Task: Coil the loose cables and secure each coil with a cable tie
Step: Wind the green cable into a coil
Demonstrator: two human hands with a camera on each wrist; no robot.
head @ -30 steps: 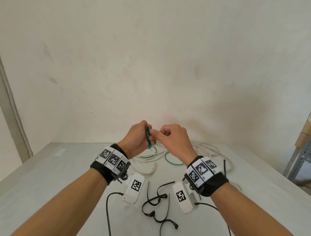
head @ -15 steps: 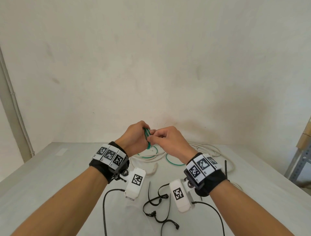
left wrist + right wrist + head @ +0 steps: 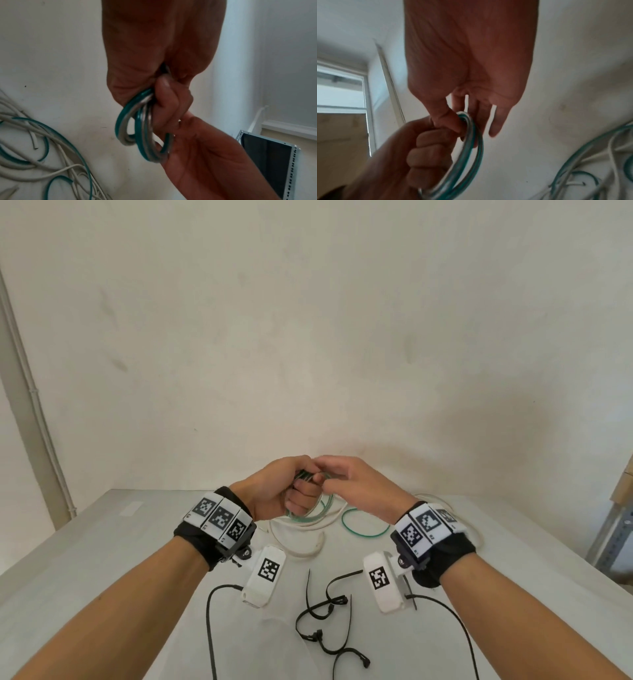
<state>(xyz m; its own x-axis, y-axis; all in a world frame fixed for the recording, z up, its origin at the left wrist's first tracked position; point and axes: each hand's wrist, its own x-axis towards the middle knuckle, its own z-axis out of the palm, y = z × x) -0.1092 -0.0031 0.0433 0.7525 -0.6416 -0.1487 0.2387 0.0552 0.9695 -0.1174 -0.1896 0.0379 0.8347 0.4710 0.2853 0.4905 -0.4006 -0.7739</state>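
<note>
1. Up between the two hands, raised clear of the table (image 3: 102, 549), sits the green-and-clear coil (image 3: 145, 129): several turns stacked into one small ring, hanging down and toward the person from where it is held.

2. Left hand (image 3: 274, 491) has it. The fingers are curled into a fist round the top of the ring, and the turns spill out below the knuckles.

3. Right hand (image 3: 356, 484) is in from the opposite side. Its thumb (image 3: 447, 119) presses against the turns right beside the left fist, while the other fingers (image 3: 496, 121) fan out nearly straight behind the ring. That looks to me like steadying, not a full grasp.

4. So the ring's flat face lies between the two hands, and its open middle hangs below the grip. That is the gap a tie has to pass through, by my reading.

5. Nearer the person than the grip, down on the table, lie the black cable ties (image 3: 325, 611), loose in a small tangle. They sit nearly midway between the wrists; neither is clearly closer.

6. My call: the left keeps the coil pinned, and the lightly engaged right is the one free to drop down for a tie.

7. Beyond the grip, on the table, lie the loose white cables (image 3: 301, 529) and a green loop (image 3: 363, 525), still uncoiled.
</note>
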